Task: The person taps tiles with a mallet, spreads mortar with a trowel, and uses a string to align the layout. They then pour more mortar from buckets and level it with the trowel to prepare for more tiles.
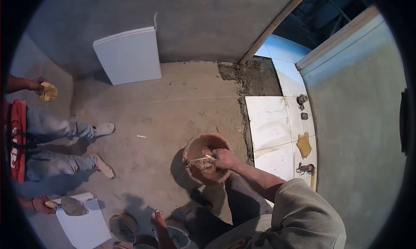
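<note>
Left hand [158, 218], 7 o'clock: resting at the rim of a grey bucket [178, 237]; fingers' state cannot be told. Right hand [223, 158], centre: fingers pinching a thin stick [199, 159] inside a round, rough, reddish bowl [197, 141] on the bare concrete floor [173, 101]. Glossy white square tiles [268, 119] at 3 o'clock.

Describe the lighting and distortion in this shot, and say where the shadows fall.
Head view: strong fisheye, black vignette round the edges, straight wall lines bowed. Light is dim; soft shadows fall left of the clay bowl and beneath the seated person. The right hand and its thin tool look soft; the laid tiles show no harsh glare.
</note>
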A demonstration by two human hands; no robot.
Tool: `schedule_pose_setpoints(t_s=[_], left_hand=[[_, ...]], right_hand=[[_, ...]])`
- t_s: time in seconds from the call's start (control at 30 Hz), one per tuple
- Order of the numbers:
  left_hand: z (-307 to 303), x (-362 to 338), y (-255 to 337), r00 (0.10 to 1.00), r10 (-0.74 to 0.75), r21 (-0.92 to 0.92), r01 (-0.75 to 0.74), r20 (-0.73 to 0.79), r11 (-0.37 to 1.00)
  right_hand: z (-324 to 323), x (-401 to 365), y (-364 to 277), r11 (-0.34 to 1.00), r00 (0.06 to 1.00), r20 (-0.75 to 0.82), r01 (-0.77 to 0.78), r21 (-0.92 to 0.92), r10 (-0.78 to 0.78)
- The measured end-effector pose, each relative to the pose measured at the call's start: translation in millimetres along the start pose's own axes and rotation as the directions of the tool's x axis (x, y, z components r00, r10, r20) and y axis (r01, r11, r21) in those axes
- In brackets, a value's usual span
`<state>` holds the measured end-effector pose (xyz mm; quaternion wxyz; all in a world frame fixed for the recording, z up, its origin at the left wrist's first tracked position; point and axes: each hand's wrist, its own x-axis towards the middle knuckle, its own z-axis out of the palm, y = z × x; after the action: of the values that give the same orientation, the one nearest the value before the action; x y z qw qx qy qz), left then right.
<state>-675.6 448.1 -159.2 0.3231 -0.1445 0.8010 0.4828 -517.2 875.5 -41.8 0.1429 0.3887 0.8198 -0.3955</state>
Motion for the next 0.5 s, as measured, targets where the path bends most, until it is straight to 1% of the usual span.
schedule_pose_setpoints(t_s=[0.03, 0.07, 0.1, 0.13, 0.17, 0.2, 0.23, 0.27, 0.3, 0.33, 0.37, 0.4, 0.43, 0.47, 0.5], left_hand=[[8, 8, 1, 1.000, 0.023, 0.054, -0.024, 0.008, 0.998], [14, 43, -30, 1.000, 0.027, 0.009, -0.026, -0.014, 1.000], [21, 57, -25, 0.999, 0.041, 0.022, -0.041, -0.007, 0.999], [32, 72, -15, 0.928, 0.332, 0.583, -0.366, 0.169, 0.726], [44, 81, -6, 0.773, 0.428, 0.829, -0.552, 0.468, 0.092], [59, 90, 3, 0.833, 0.357, 0.838, -0.509, 0.423, 0.195], [80, 94, 15, 0.834, 0.340, 0.840, -0.511, 0.434, 0.182], [103, 93, 22, 0.855, 0.315, 0.774, -0.511, 0.412, 0.374], [131, 92, 30, 0.876, 0.287, 0.679, -0.481, 0.387, 0.554], [161, 95, 37, 0.898, 0.255, 0.558, -0.426, 0.360, 0.712], [185, 94, 43, 0.919, 0.210, 0.423, -0.345, 0.333, 0.838], [205, 91, 50, 0.936, 0.158, 0.279, -0.250, 0.313, 0.927], [215, 79, 59, 0.950, 0.089, 0.138, -0.135, 0.298, 0.981], [256, 50, 108, 0.869, 0.090, 0.631, -0.420, 0.486, 0.652], [298, 38, 120, 0.879, -0.007, 0.617, -0.329, 0.477, 0.715]], right_hand=[[-7, -4, 12, 1.000, 1.000, -0.019, 0.000, 0.008, 0.000], [-13, -5, 25, 0.998, 0.997, -0.069, -0.028, 0.048, 0.031], [-26, -2, 39, 0.994, 0.992, -0.112, -0.054, 0.093, 0.064], [-44, 5, 52, 0.992, 0.990, -0.119, -0.063, 0.108, 0.075], [-62, 5, 68, 0.981, 0.979, -0.166, -0.087, 0.173, 0.117], [-81, 6, 88, 0.965, 0.965, -0.203, -0.114, 0.237, 0.164], [-98, 19, 115, 0.931, 0.929, -0.337, -0.024, 0.364, 0.156], [-129, 25, 132, 0.889, 0.894, -0.340, -0.121, 0.442, 0.291], [-159, 39, 159, 0.860, 0.880, -0.293, -0.213, 0.463, 0.375], [-193, 51, 178, 0.856, 0.855, -0.391, -0.111, 0.505, 0.341], [-219, 67, 209, 0.862, 0.840, -0.454, -0.031, 0.506, 0.297], [-244, 82, 242, 0.850, 0.832, -0.430, -0.091, 0.519, 0.352], [-272, 91, 261, 0.804, 0.827, -0.416, -0.069, 0.591, 0.378], [-305, 98, 268, 0.779, 0.836, -0.387, -0.075, 0.623, 0.390], [-327, 112, 291, 0.781, 0.803, -0.424, -0.080, 0.620, 0.419]])
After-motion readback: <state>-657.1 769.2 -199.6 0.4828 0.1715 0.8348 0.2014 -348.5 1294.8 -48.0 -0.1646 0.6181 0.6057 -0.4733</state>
